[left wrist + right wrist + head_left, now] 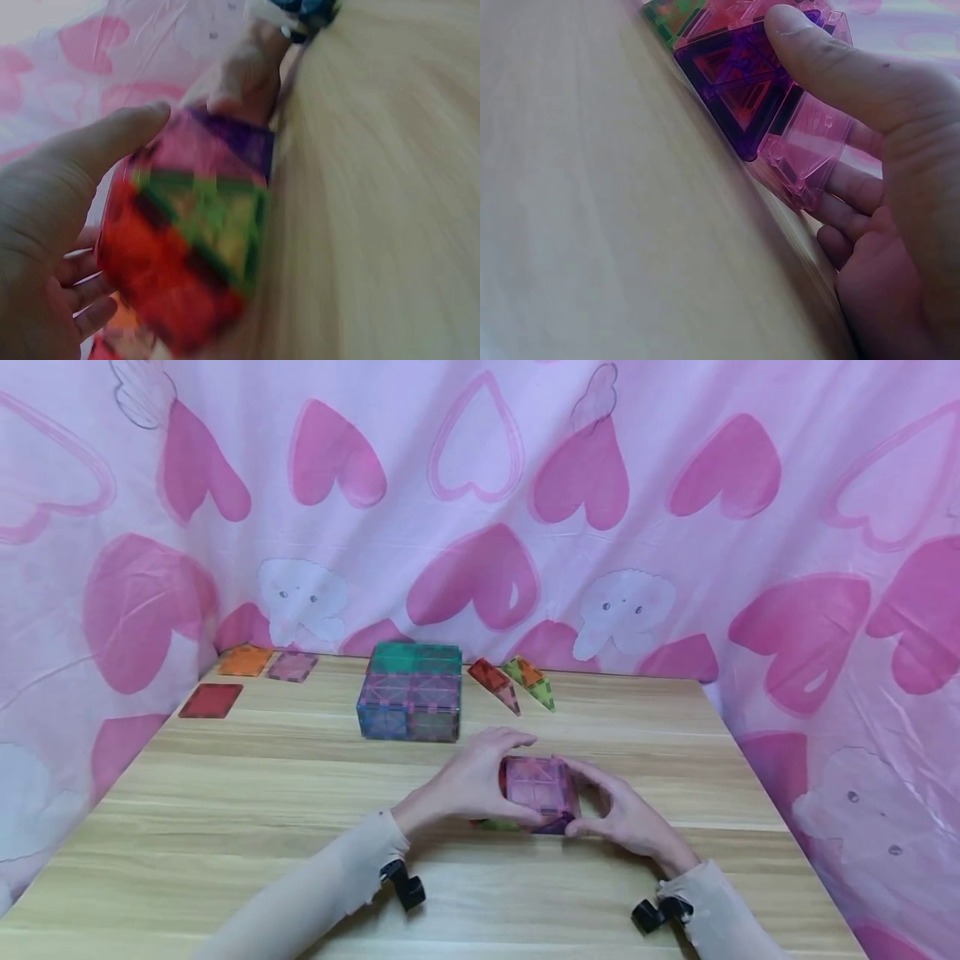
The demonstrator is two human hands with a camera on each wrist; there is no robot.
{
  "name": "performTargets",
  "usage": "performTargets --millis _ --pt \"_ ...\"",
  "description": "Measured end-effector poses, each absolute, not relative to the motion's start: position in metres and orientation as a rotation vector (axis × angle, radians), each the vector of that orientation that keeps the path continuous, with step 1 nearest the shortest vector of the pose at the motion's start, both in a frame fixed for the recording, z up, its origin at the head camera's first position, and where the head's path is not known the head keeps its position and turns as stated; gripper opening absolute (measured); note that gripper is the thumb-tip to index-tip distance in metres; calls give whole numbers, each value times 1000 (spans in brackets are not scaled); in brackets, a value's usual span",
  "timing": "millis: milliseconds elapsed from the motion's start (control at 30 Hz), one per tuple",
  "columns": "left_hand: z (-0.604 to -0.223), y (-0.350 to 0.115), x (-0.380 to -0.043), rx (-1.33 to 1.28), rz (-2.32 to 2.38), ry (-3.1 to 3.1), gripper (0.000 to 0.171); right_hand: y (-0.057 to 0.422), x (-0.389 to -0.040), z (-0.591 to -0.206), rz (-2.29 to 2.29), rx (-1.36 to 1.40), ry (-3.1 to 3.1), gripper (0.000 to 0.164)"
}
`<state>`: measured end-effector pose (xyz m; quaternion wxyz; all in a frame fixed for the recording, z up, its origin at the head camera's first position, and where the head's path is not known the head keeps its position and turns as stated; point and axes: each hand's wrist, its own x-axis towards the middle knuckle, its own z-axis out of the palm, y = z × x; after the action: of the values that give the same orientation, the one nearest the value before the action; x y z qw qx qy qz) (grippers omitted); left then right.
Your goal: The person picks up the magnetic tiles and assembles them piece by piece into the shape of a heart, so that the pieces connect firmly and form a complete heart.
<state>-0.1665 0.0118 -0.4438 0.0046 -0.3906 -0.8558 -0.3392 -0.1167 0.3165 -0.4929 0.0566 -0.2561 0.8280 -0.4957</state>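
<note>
Between my two hands is a small block of translucent magnetic tiles (536, 785), low over the wooden table. Its top is pink. My left hand (480, 781) grips the left side, thumb at the near edge and fingers round the back. From the other side my right hand (626, 817) holds it, its thumb pressing by a purple triangle tile (739, 82) and its fingers behind a pink side. In the left wrist view, blurred, a red side (169, 274) and a green triangle tile (217, 217) show below the pink. Part of the block's far side is hidden.
A larger magnetic-tile box (411, 693), green, purple and blue, stands farther back. Left of it lie orange (245, 661), pink (292, 667) and red (211, 701) square tiles. Narrow red (491, 678) and green-orange (530, 679) pieces lie right of it. A pink heart-print curtain (472, 527) hangs behind the table.
</note>
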Motion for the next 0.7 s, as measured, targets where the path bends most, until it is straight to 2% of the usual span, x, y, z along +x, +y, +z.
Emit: performTargets --millis 100,267,400,700 --pt "-453 -13 -166 -1194 -1121 -2728 111 316 -117 -492 -1512 -782 2482 99" --pt "-467 -38 -163 -1176 -1192 -2795 100 316 -114 -491 -1503 -782 2506 97" --pt "-471 -44 -165 -1206 -1188 -2774 93 314 -112 -492 -1500 -804 2537 94" --pt "-473 -47 -168 -1207 -1194 -2762 92 308 -113 -492 -1590 -888 2512 90"
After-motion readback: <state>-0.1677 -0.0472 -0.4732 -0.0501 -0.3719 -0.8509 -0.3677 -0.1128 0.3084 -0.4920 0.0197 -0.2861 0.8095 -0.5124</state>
